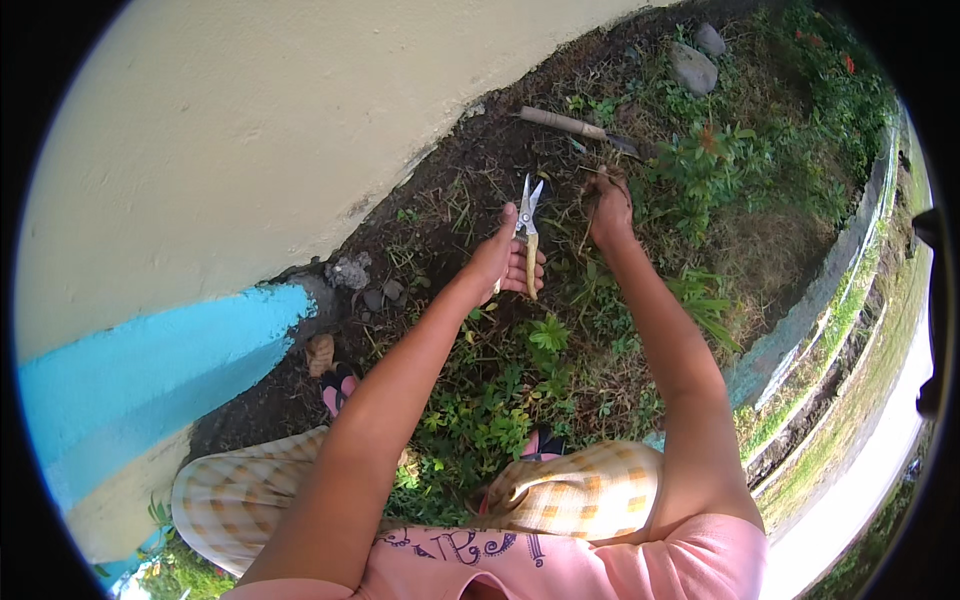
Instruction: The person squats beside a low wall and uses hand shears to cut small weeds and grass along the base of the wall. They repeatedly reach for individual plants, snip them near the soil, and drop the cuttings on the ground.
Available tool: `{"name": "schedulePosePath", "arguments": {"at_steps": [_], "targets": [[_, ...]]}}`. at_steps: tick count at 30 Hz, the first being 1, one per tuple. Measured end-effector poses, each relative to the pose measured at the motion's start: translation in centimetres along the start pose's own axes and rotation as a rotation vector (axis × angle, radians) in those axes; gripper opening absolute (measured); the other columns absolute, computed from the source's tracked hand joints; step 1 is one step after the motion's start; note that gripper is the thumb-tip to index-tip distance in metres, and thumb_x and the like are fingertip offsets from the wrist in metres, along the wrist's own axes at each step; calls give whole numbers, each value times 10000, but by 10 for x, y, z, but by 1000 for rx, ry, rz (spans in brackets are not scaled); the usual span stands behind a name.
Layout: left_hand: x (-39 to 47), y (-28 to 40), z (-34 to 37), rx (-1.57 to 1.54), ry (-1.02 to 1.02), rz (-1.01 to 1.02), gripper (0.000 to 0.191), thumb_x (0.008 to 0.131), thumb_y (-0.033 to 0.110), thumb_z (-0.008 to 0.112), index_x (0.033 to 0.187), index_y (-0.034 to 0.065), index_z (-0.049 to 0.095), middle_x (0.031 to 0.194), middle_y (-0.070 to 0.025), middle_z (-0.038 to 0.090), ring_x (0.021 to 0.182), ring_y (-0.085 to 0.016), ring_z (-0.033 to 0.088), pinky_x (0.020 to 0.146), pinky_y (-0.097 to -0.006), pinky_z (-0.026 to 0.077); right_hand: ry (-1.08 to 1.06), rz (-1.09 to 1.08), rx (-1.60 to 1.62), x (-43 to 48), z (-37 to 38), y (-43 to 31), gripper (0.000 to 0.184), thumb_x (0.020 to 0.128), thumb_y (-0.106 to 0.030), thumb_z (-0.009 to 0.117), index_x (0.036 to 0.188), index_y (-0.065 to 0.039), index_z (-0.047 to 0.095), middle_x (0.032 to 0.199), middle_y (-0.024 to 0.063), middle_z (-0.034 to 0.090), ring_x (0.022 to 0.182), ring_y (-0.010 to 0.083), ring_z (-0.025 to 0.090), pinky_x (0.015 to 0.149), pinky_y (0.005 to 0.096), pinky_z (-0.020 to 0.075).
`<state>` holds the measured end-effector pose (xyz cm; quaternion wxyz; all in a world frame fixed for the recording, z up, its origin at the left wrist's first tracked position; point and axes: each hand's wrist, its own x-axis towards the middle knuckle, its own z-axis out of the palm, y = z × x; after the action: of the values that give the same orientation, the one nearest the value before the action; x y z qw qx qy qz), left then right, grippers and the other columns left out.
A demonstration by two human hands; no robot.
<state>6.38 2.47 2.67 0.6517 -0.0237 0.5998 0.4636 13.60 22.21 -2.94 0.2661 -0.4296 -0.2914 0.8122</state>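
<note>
My left hand (504, 262) holds a pair of pruning shears (529, 225) with pale yellowish handles; its blades stand apart and point away from me. To the right, my right hand (611, 210) is closed around a clump of dry grass and roots (606, 180) with soil on it. Just beyond that hand, a hand trowel (562, 122) with a worn wooden handle lies on the ground, its dark metal blade partly in the weeds.
A cream wall (225, 150) with a blue-painted part (165, 345) borders the bed on the left. Stones (694, 69) lie at the far right, near leafy plants (705, 165). A low concrete edge (795, 322) curves along the right. Green weeds (480, 427) grow between my feet.
</note>
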Motion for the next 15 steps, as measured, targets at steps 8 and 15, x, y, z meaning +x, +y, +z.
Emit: {"name": "schedulePosePath", "arguments": {"at_steps": [8,15], "targets": [[-11,-9,-7,73,-18,-40,1080,731,907,230,1029,-68,588,859,-163,645,768,-248,688,740,-369,570,10,107,-315,-24,-31,-44,119,977,-201,523,921,-131,444,711,-5,473,601,110,432,532,271,349],[-4,-3,-13,107,-67,-54,1063,733,907,221,997,-50,601,820,-148,648,760,-235,687,752,-369,572,161,79,-860,-91,-133,-190,205,966,-288,547,1001,-86,540,652,-6,499,570,100,477,551,286,415]]}}
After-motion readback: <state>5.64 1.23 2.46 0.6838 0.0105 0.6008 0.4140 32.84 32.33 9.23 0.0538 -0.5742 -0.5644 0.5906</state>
